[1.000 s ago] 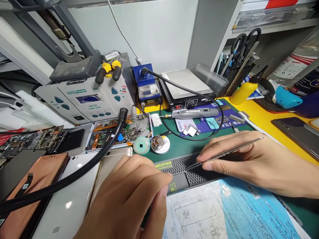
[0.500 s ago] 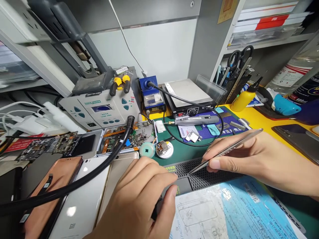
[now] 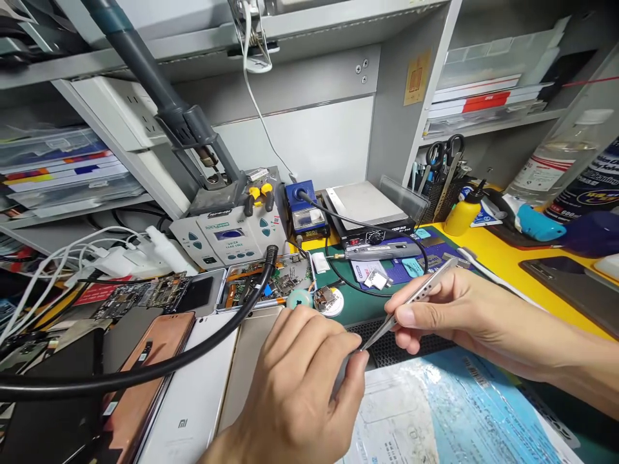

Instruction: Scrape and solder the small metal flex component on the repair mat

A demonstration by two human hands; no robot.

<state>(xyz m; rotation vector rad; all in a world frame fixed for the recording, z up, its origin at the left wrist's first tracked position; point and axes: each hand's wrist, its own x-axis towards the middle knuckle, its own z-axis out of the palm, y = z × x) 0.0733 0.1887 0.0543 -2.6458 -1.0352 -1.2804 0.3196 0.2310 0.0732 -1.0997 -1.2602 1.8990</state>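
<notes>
Tweezers point(image 3: 416, 299) have swung up off the black mesh mat point(image 3: 401, 345), and the head-worn view has tilted higher, taking in more of the shelves. Their tips now sit at the fingertips of the left hand point(image 3: 294, 380), which hangs above the mat's near edge. The right hand point(image 3: 464, 316) pinches the tweezers' slim steel body between thumb and fingers point(image 3: 403, 316), well short of the tips, so its grip is closed. The left hand's fingers curl tightly inward, and whether they hold anything small is hidden.

The tweezers should be light, stiff along their length and springy across the arms. Their smooth steel may be slippery, so the ribbed grip area, away from the fine, fragile tips, looks like the place to hold.

Below the hands, a printed blue-and-white sheet point(image 3: 435, 406) lies on a green mat point(image 3: 358, 309), which covers part of the yellow surface point(image 3: 503, 258). Farther left are a tray of circuit boards point(image 3: 271, 277) and a white phone point(image 3: 188, 399), crossed nearby by a black hose point(image 3: 203, 348). Along the back stand a hot-air rework station point(image 3: 227, 235), a blue soldering station point(image 3: 304, 216) and a preheater plate point(image 3: 362, 203). Scissors point(image 3: 445, 154) stand in a mesh holder point(image 3: 442, 196) at the foot of the shelves.
</notes>
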